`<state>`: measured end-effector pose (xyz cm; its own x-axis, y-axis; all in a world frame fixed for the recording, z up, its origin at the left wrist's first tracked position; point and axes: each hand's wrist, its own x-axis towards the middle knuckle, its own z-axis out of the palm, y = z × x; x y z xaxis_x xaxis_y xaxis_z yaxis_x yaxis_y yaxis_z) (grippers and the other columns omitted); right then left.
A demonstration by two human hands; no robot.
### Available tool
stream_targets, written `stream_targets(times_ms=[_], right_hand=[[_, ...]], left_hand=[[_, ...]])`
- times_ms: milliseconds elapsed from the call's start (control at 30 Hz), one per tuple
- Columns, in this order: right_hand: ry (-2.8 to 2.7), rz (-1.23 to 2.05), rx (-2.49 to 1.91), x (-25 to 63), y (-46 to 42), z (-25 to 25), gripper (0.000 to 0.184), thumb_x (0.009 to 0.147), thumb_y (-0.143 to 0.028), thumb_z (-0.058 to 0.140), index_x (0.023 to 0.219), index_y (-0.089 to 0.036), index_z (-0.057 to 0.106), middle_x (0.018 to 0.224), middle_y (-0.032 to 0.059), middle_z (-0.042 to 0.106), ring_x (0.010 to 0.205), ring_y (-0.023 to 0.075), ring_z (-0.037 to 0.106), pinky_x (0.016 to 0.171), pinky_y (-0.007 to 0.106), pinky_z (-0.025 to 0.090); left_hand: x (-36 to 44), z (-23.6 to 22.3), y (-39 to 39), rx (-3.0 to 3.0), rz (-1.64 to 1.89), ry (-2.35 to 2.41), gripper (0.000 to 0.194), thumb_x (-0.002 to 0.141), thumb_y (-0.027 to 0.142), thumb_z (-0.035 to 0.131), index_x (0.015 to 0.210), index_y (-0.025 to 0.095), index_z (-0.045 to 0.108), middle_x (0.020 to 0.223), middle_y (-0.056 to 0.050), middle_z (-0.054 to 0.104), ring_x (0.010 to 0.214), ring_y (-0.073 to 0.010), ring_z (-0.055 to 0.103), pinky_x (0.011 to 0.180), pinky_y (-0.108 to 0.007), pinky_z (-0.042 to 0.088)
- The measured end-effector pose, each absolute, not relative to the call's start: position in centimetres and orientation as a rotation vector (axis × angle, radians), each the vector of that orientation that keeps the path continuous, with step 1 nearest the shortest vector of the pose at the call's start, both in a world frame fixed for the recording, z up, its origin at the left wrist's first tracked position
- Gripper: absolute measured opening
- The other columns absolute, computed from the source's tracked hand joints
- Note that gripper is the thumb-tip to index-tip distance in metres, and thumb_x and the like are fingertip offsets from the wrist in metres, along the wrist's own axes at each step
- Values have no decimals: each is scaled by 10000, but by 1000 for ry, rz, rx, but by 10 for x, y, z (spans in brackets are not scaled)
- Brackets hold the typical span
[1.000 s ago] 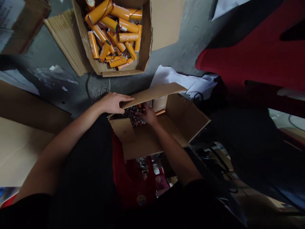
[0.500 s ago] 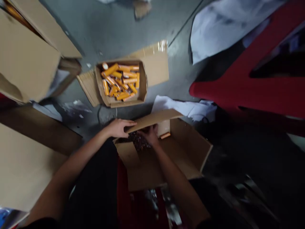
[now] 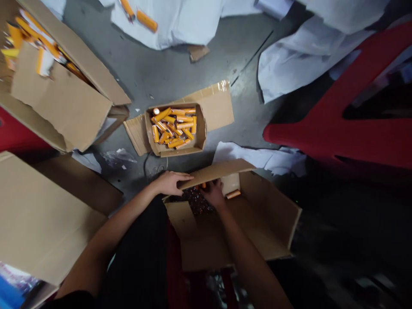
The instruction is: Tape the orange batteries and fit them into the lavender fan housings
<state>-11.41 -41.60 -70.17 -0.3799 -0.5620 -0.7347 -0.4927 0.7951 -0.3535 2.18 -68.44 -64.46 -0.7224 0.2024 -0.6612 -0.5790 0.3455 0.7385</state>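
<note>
Cardboard carton (image 3: 270, 210), plain brown and wide open, stood right in front of the person, at the lower middle of the view, with something red (image 3: 174, 262) showing under its near edge. Its inside was darker than its rim, its right wall leaned outward, and the cut edges showed as a thin, pale line. Along the far side, a long top flap (image 3: 219, 171) slanted over the opening; at the left, a shorter flap (image 3: 182, 216) hung inward. Small dark pieces (image 3: 201, 206) with glinting specks were heaped in the left part, too small to make out singly. One orange cylinder (image 3: 233, 194) lay on its side near a pale inner panel (image 3: 231, 183) at the back.

The hands were apart from each other. The left hand (image 3: 170, 183) gripped the left end of the long flap, fingers along the top and thumb below. The right hand (image 3: 214, 194) was down inside, at the dark heap, beside a bit of orange; whether its fingers were closed on anything could not be told.

Beyond, on the grey floor (image 3: 244, 103), a smaller box (image 3: 201, 128) held a jumble of glossy orange cylinders (image 3: 175, 124).
</note>
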Motion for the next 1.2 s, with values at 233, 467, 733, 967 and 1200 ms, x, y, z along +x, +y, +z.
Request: stream_targets(times_ms=[233,467,733,967,1200], right_hand=[[1880,142,-698,-114,-438,-698,470,1004,-328,659,1415,-101,669,1455,252,705,1442,403,574,1226,533,420],[1799,221,-556,-119,-437,-683,487,1064,-418,613,1495,-199,670,1380,206,775,1215,363,757,986,428,578],[1800,109,-544,-120,-419,-677,567,982,-265,701,1547,-229,669,1526,160,725,1343,381,727,1094,446,591],[1860,-148,-505,-107,-410,-680,554,969,-129,563,1482,-250,734,1708,133,569,1403,357,687,1205,537,547],[1778,-387,-297,-176,-380,-689,351,755,-419,892,1005,-177,852,1059,124,844,983,298,796,943,470,674]], left_hand=[[26,-656,-683,-332,1502,1954,856,791,286,765,1630,353,605,1685,6,596,1477,-252,656,1203,-371,545],[23,-652,-683,-324,1447,1958,846,793,284,764,1622,361,614,1674,7,608,1399,-255,711,1156,-380,578],[22,-654,-682,-317,1468,1952,845,808,307,761,1635,358,597,1671,-4,613,1377,-253,723,1151,-385,574],[23,-655,-682,-311,1484,2001,832,799,295,762,1616,358,617,1652,10,630,1412,-247,701,1185,-393,550],[23,-651,-683,-319,1498,1986,819,820,299,758,1623,362,611,1653,3,632,1398,-246,705,1156,-381,560]])
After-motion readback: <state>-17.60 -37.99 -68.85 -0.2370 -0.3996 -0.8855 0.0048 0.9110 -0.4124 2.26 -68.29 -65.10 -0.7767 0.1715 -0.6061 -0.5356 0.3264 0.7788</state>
